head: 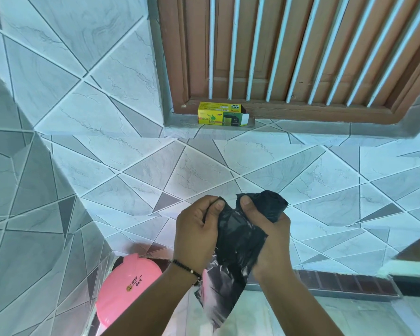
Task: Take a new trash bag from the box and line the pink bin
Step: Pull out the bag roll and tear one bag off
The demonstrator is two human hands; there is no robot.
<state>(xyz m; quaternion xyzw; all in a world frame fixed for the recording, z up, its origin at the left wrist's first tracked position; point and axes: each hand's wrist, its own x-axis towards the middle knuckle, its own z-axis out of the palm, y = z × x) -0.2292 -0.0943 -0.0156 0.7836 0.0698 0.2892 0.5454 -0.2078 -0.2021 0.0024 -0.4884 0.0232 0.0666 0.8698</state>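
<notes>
I hold a black trash bag (238,241) in front of me with both hands. My left hand (197,229) pinches its upper left edge with thumb and fingers. My right hand (269,238) grips the right side, where a rolled-up part of the bag (274,204) sticks up above the fingers. The loose end of the bag hangs down between my forearms. Below my left forearm lies a pink round lid (124,289) with a small sticker on it. A sliver of pink, probably the bin (205,275), shows beside my left wrist. The yellow-green bag box (222,116) lies on the window ledge, its right flap open.
A brown wooden window with white bars (289,57) stands above the ledge. Grey and white tiled walls (95,117) close in on the left and ahead. A dark brick-patterned strip (344,281) runs along the floor at the lower right.
</notes>
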